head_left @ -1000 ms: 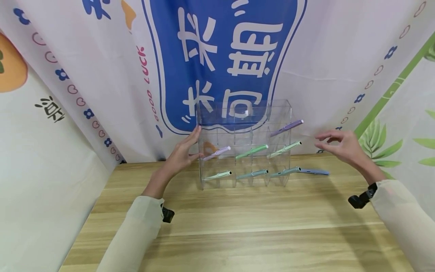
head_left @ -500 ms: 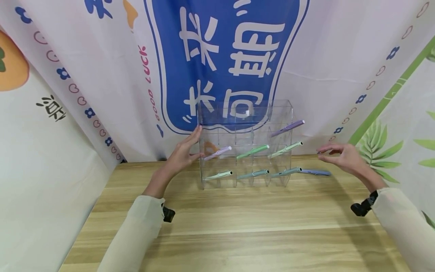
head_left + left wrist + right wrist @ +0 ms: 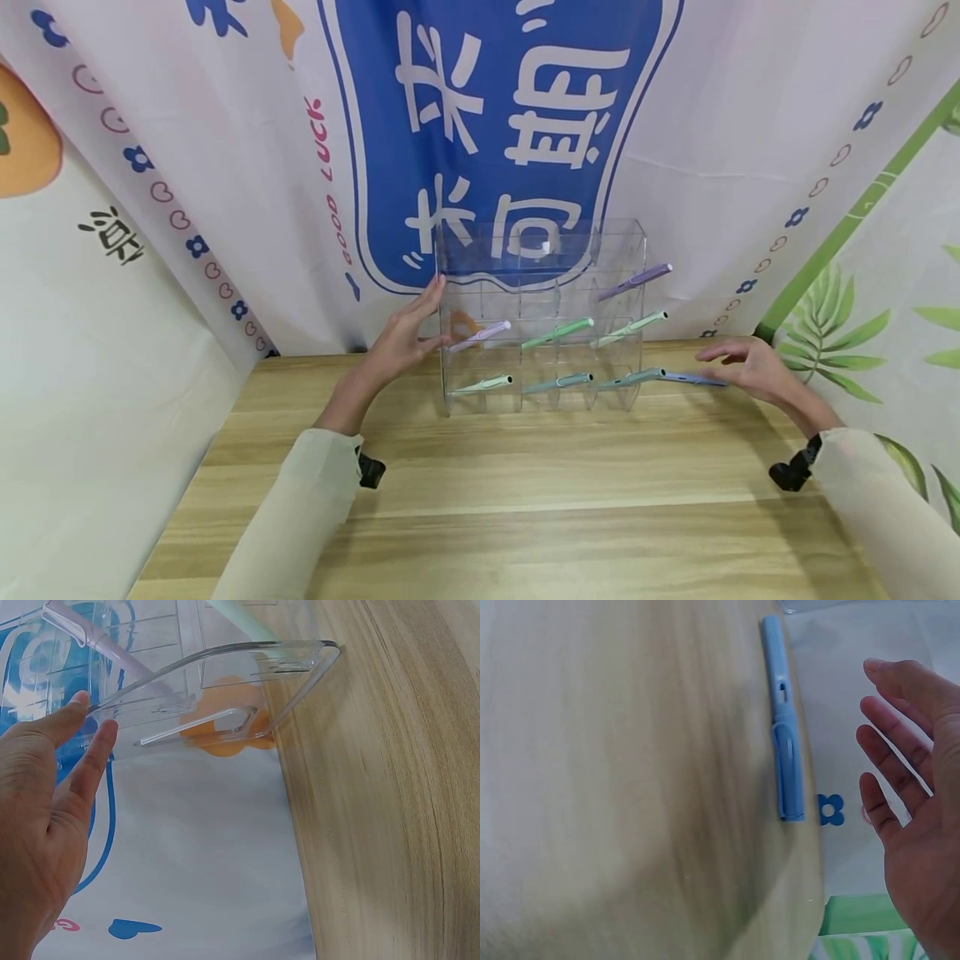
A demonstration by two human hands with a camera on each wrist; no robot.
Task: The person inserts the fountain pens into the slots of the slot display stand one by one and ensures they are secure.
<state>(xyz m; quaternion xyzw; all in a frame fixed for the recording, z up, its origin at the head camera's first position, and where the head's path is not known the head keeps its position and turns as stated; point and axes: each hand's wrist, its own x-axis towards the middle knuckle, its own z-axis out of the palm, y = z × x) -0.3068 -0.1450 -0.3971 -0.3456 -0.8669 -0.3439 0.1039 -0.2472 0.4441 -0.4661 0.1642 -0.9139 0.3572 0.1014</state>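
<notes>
A clear acrylic pen rack (image 3: 540, 304) with compartments stands on the table against the cloth. My left hand (image 3: 401, 342) rests its thumb and fingers, held nearly straight, against the rack's left side. A blue capped pen (image 3: 784, 720) lies on the table just right of the rack. My right hand (image 3: 750, 367) is over the pen's right end, fingers loosely bent and apart from it; the right wrist view shows nothing held. Several pens lean in the rack: purple (image 3: 636, 283), lilac (image 3: 480, 336), green (image 3: 557, 333), pale green (image 3: 628, 330), mint (image 3: 482, 385) and two teal ones (image 3: 558, 383).
The wooden table (image 3: 525, 508) reaches from the rack toward me. Behind it hangs a printed cloth (image 3: 720, 167) with a blue panel, close to the rack's back. Another white cloth (image 3: 97, 375) closes off the left side.
My right hand has come down from beside the rack toward the blue pen on the table. My left hand stays at the rack's side, and the pens have not moved.
</notes>
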